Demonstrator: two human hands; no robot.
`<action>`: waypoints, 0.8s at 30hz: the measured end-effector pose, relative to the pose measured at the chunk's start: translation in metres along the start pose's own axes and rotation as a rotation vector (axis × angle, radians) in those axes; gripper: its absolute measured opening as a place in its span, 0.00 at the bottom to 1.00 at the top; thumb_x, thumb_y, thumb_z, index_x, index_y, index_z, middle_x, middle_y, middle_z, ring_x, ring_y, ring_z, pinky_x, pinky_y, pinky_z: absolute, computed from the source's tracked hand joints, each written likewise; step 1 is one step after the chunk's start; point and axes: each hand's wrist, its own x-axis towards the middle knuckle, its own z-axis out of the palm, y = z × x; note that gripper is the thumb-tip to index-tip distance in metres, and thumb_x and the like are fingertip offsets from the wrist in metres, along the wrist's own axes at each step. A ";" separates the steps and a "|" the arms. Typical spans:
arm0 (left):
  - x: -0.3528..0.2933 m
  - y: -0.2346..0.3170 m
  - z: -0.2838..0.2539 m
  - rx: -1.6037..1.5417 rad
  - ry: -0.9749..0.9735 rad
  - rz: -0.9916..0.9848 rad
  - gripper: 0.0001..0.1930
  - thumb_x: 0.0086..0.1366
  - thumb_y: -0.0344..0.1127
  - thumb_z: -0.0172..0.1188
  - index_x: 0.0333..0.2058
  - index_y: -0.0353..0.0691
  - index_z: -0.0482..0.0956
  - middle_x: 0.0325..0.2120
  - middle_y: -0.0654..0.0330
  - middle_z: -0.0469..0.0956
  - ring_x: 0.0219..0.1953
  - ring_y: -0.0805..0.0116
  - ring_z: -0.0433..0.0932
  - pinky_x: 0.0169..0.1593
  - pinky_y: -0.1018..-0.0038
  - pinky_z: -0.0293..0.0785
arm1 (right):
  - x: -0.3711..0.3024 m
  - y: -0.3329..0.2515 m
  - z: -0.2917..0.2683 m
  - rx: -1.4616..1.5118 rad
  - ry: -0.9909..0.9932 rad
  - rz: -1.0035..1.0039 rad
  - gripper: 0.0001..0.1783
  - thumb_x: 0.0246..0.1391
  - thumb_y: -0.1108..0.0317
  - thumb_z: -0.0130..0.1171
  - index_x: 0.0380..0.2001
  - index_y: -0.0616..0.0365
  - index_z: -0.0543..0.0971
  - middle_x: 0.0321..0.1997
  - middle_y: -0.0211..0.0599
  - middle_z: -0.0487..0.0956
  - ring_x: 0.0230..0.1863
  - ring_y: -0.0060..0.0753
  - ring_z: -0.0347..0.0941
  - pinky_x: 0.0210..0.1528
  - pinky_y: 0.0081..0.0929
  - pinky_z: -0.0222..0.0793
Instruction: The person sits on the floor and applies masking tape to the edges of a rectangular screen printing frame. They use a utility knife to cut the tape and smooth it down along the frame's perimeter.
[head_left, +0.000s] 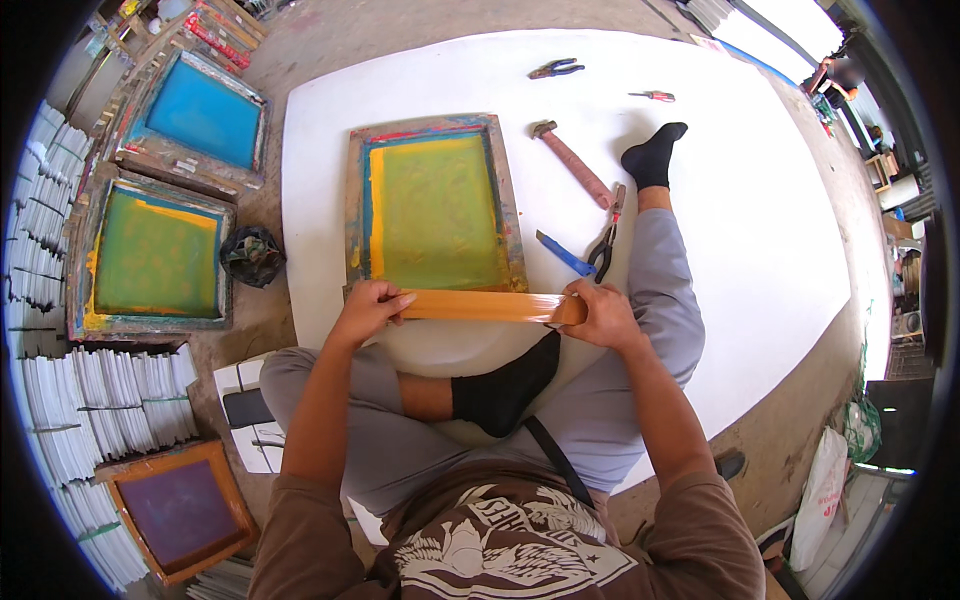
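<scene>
A strip of brown packing tape point(480, 306) is stretched taut between my two hands, along the near edge of a wooden screen-printing frame point(517, 255). My left hand point(372, 309) pinches the strip's left end by the frame's near left corner. Around the tape roll point(571, 311) at the other end, my right hand point(606, 314) is closed. The frame lies flat on a white sheet, its mesh point(437, 210) green and yellow with blue borders. Just beyond my right hand lie a blue utility knife point(565, 254) and black-handled pliers point(604, 250).
A hammer point(575, 168), a small screwdriver point(655, 96) and another pair of pliers point(556, 69) lie farther out on the white sheet point(750, 220). More screen frames point(227, 270) and stacks of paper point(110, 395) line the left. A black plastic bag point(252, 256) sits beside the sheet.
</scene>
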 end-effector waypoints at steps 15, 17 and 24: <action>-0.018 -0.078 -0.015 -0.142 -0.033 -0.134 0.18 0.69 0.46 0.70 0.32 0.34 0.84 0.25 0.60 0.83 0.28 0.74 0.82 0.35 0.74 0.78 | 0.017 0.018 0.019 0.371 -0.179 0.181 0.36 0.36 0.58 0.85 0.49 0.58 0.81 0.44 0.44 0.85 0.52 0.48 0.81 0.59 0.39 0.74; -0.024 -0.073 -0.015 -0.158 0.007 -0.171 0.18 0.69 0.47 0.70 0.32 0.34 0.84 0.25 0.59 0.84 0.28 0.74 0.82 0.36 0.73 0.79 | 0.015 0.023 0.024 0.411 -0.165 0.124 0.37 0.36 0.58 0.86 0.49 0.58 0.81 0.45 0.44 0.85 0.54 0.45 0.81 0.60 0.39 0.74; -0.027 -0.070 -0.019 -0.196 0.018 -0.144 0.18 0.67 0.45 0.73 0.33 0.32 0.84 0.24 0.60 0.82 0.28 0.73 0.82 0.35 0.76 0.79 | 0.019 0.029 0.020 0.142 -0.092 -0.158 0.38 0.36 0.49 0.84 0.49 0.56 0.82 0.43 0.41 0.84 0.49 0.45 0.81 0.57 0.43 0.71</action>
